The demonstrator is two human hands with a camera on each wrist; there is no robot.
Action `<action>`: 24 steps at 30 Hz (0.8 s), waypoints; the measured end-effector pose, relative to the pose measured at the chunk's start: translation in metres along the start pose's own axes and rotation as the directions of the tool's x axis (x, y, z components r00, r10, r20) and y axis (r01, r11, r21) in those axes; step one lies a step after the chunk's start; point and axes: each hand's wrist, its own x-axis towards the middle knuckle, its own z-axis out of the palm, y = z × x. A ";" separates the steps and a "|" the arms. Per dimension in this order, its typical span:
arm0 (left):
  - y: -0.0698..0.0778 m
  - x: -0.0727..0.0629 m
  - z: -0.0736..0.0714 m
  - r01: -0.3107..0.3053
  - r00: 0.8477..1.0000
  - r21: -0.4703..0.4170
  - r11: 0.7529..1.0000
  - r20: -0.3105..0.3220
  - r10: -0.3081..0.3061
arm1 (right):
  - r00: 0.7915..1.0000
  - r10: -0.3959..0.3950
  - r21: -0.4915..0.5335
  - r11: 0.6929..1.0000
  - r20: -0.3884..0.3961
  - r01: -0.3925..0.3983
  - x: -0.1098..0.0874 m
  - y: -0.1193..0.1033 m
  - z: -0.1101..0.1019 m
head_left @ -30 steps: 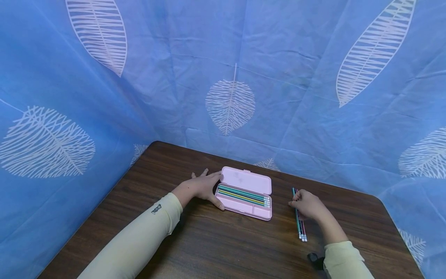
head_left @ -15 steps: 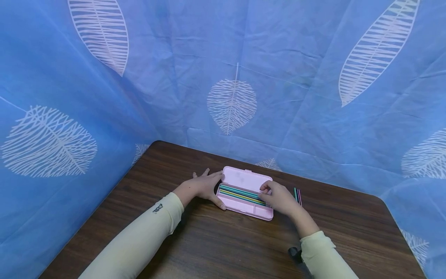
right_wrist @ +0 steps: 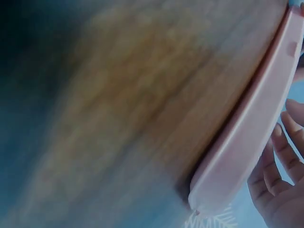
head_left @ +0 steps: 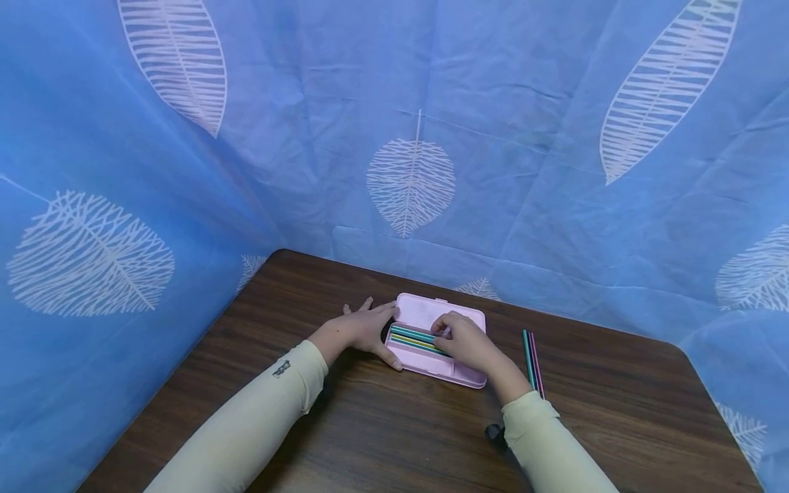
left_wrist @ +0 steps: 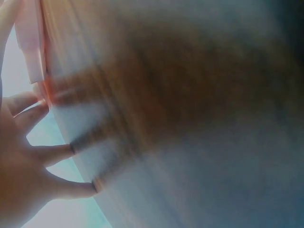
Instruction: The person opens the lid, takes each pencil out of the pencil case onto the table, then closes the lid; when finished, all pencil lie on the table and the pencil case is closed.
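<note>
Pencil case (head_left: 427, 362), lid laid back, between your two hands on the surface (head_left: 382, 428).
Your left hand (head_left: 368, 330) spreads its fingers at the case's left end, thumb by the near edge; your right hand (head_left: 467, 341) bends its fingers over the right half, and you cannot tell whether it grips anything. The lid (head_left: 421, 311) sits close to the surface's far edge; the wider stretch lies on your near side, with more room past the loose pencils (head_left: 534, 359) toward the right edge. Count one case, at least three pencils (head_left: 409, 337) inside, partly covered by your right hand, and three loose ones side by side, near ends hidden by your sleeve (head_left: 548, 445).
</note>
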 end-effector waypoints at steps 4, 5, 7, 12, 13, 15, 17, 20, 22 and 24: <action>0.001 -0.001 0.000 0.000 1.000 -0.002 1.000 0.004 0.000 | 1.000 0.014 -0.067 0.998 -0.005 -0.015 0.003 -0.004 0.005; 0.001 -0.001 0.000 0.000 1.000 -0.002 1.000 0.003 0.000 | 1.000 0.020 -0.082 0.996 -0.004 -0.020 0.003 -0.006 0.006; 0.001 0.000 0.001 -0.001 1.000 -0.002 1.000 0.003 0.001 | 1.000 0.019 -0.107 0.994 0.000 -0.019 0.005 -0.007 0.007; 0.001 0.001 0.000 -0.005 1.000 0.015 1.000 0.000 0.005 | 1.000 -0.001 -0.167 0.986 0.010 0.002 0.007 -0.009 0.011; 0.001 0.001 0.000 -0.006 1.000 0.018 1.000 0.000 0.006 | 1.000 -0.004 -0.176 0.984 0.012 0.006 0.007 -0.010 0.011; 0.001 0.001 0.000 -0.007 1.000 0.022 1.000 0.000 0.007 | 1.000 -0.004 -0.188 0.982 0.012 0.006 0.006 -0.011 0.012; 0.000 0.002 0.001 -0.008 1.000 0.020 1.000 -0.001 0.009 | 1.000 -0.005 -0.193 0.981 0.014 0.007 0.006 -0.013 0.012; -0.001 0.002 0.002 -0.009 1.000 0.018 1.000 -0.005 0.009 | 1.000 -0.009 -0.202 0.979 0.022 0.013 0.006 -0.014 0.011; -0.001 0.002 0.002 -0.009 1.000 0.018 1.000 -0.005 0.009 | 1.000 -0.014 -0.209 0.978 0.026 0.019 0.006 -0.015 0.011; -0.001 0.002 0.001 -0.008 1.000 0.014 1.000 -0.004 0.008 | 0.999 -0.021 -0.218 0.976 0.031 0.027 0.005 -0.016 0.010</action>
